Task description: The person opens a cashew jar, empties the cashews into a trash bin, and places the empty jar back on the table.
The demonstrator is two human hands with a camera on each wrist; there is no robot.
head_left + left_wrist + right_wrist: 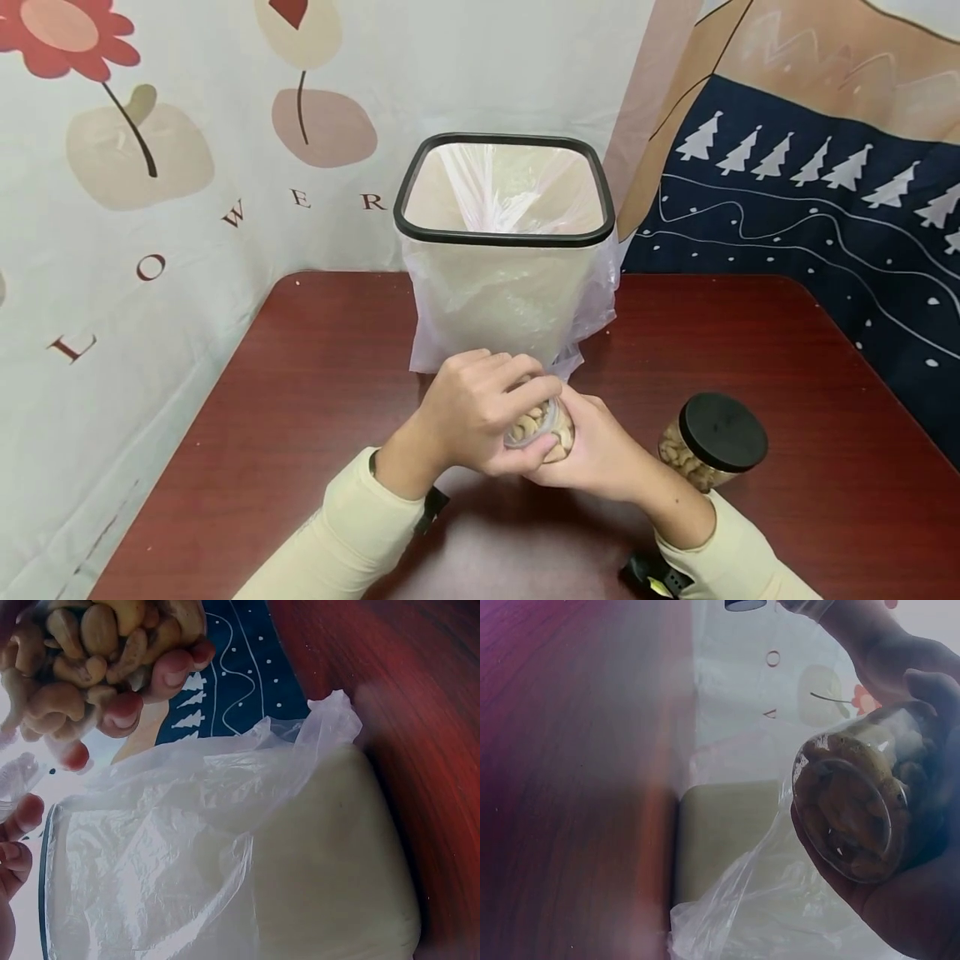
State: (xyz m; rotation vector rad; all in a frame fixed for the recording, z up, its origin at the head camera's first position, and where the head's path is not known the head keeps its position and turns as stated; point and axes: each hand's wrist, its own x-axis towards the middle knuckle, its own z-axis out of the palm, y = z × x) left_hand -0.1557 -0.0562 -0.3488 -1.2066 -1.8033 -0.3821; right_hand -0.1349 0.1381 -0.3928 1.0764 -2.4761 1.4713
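Note:
My right hand (600, 442) grips a clear jar of cashews (561, 437), tilted so that its mouth faces my left hand. The fingers and thumb of my left hand (480, 412) curl over the mouth end, around a clear plastic edge (517, 440); whether that is the jar's own rim or a thin lid I cannot tell. In the right wrist view the jar's round base (847, 814) shows, with nuts behind it. Close up in the left wrist view, cashews (97, 637) fill the jar. No black lid is on this jar.
Behind the hands stands a pale bin (510, 308) with a black rim (502, 239) and a thin plastic bag liner (600, 292). A second nut jar (686, 458) with a black lid (723, 432) stands beside my right forearm. Beneath everything is a dark red table (315, 400). Printed cloth hangs behind.

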